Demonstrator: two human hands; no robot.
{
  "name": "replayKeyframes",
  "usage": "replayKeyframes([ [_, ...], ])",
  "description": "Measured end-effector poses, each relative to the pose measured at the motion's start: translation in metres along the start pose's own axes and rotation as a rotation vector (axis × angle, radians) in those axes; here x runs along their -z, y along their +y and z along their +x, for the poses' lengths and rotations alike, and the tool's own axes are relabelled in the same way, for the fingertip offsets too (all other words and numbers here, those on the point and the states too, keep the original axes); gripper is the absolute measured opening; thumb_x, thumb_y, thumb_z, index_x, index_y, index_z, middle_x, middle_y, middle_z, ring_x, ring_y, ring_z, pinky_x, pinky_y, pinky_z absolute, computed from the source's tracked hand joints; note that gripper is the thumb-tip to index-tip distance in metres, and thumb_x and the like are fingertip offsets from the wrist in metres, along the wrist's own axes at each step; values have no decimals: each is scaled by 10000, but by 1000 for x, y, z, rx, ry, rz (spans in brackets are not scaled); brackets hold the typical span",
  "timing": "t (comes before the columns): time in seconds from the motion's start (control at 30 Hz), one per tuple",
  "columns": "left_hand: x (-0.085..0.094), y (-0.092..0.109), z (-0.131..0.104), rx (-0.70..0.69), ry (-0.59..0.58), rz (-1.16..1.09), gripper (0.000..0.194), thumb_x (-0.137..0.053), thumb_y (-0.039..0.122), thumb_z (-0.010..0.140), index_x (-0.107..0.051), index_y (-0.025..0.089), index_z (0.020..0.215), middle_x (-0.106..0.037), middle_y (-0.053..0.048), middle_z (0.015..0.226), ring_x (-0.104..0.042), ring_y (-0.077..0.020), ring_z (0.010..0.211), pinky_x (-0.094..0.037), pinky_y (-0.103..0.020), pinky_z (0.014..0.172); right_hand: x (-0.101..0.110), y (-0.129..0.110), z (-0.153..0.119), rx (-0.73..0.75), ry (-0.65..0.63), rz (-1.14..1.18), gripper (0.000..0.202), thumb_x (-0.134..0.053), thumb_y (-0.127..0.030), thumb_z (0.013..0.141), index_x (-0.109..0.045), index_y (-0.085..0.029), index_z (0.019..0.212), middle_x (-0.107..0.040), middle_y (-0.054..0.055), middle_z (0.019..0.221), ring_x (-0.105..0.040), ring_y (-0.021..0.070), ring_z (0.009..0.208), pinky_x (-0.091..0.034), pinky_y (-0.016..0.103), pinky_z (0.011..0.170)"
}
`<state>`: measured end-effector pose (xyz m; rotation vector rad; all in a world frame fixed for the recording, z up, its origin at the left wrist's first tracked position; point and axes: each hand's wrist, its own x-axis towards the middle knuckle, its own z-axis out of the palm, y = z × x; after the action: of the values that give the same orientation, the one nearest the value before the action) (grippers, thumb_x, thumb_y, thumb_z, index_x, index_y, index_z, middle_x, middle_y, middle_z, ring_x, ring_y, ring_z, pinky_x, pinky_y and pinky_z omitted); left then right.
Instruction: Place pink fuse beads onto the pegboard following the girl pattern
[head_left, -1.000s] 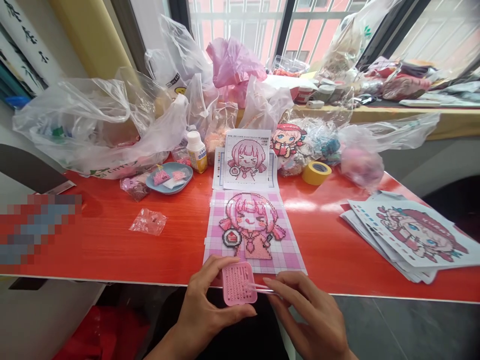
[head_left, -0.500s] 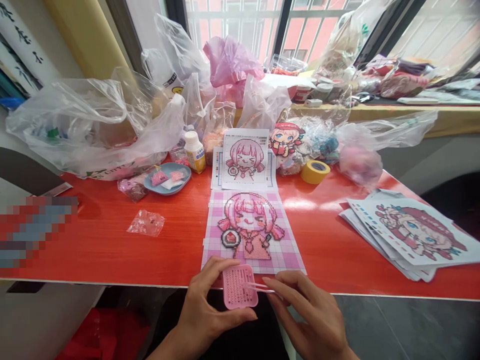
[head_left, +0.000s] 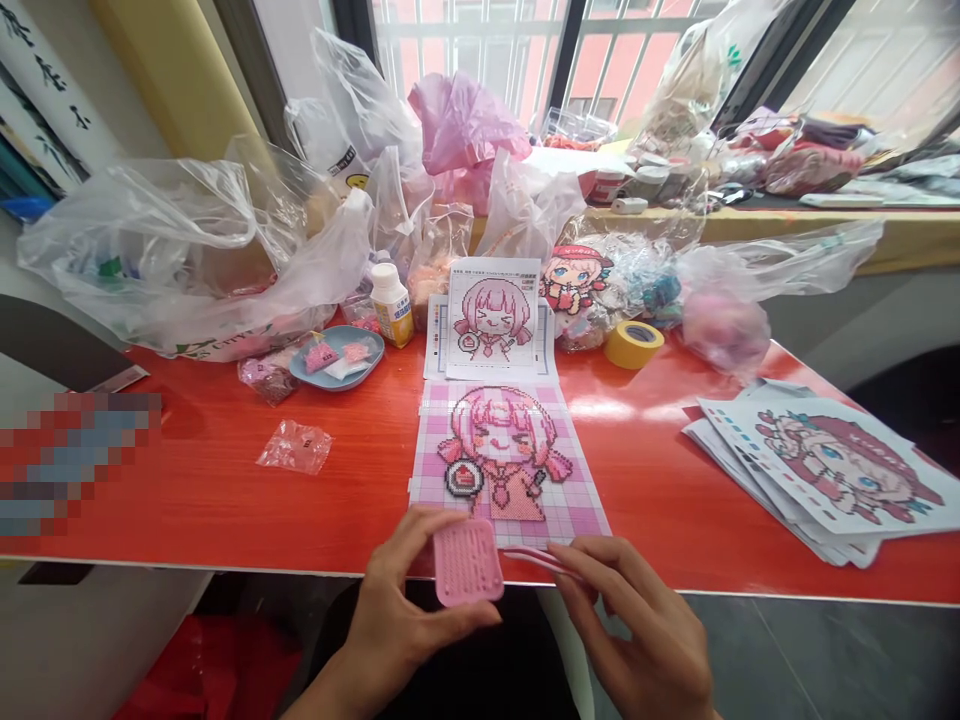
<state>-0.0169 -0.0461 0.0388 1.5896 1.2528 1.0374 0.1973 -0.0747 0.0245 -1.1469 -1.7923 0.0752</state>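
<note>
My left hand [head_left: 409,605] grips a small pink bead tray [head_left: 469,562] by its edges, thumb below and fingers above, just off the table's front edge. Rows of grooves and tiny beads show on the tray's face. In my right hand [head_left: 634,620] are pink tweezers [head_left: 544,560], pinched between thumb and fingers, their tips close to the tray's right side. Beyond the hands lies a gridded pegboard [head_left: 581,505] bearing a pink-haired bead figure [head_left: 502,450]. A printed pattern sheet [head_left: 495,320] of the same figure stands behind it.
On the red table [head_left: 187,500], a blue plate [head_left: 352,378] with small bead bags and a white bottle [head_left: 391,305] stand left of the pattern. Yellow tape [head_left: 634,345] and a paper stack [head_left: 825,470] lie right. An empty clear bag [head_left: 295,447] lies left; plastic bags [head_left: 187,260] line the back.
The tray has shifted slightly left and up in my left hand's grip. The tweezers' tips have come off the tray's face to its right side.
</note>
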Motion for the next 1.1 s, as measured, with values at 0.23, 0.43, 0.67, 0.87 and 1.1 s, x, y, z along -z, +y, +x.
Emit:
replayKeyframes([
  [0.23,9,-9,4,-123,113,97,546,-829,503,584,-710,254,1055,-683,-64,1030,-636,-257,1025,-540,-348,901,0,6,-2,-20,33,-6,318,-578,-40,822,-635,-193,1095,-617,48,837,-624,114,717,-499,185,539],
  [0.43,16,-18,12,-229,142,239,540,-832,416,628,-669,283,1125,-685,-43,1063,-617,-244,1074,-528,-346,932,-6,12,-5,-53,-18,20,347,-565,-33,824,-627,-200,1122,-613,46,843,-628,122,730,-505,191,542],
  [0.67,16,-21,19,-301,99,286,522,-799,473,657,-642,249,1103,-675,-59,1037,-617,-243,1033,-546,-336,867,-18,9,8,-28,-9,-11,299,-559,-51,838,-616,-187,1098,-624,53,847,-645,136,761,-549,224,606],
  [0.87,14,-26,19,-352,22,373,579,-782,445,697,-550,254,1192,-657,-45,1072,-558,-231,1099,-469,-329,960,-33,5,23,32,-58,-106,198,-559,-95,863,-625,-163,1036,-643,53,827,-656,118,734,-548,200,610],
  [1.1,15,-31,19,-377,-30,374,619,-781,439,703,-502,260,1225,-638,-49,1073,-530,-247,1118,-439,-334,962,-39,8,28,23,-77,-185,144,-560,-141,881,-638,-174,998,-651,42,801,-662,104,694,-547,183,602],
])
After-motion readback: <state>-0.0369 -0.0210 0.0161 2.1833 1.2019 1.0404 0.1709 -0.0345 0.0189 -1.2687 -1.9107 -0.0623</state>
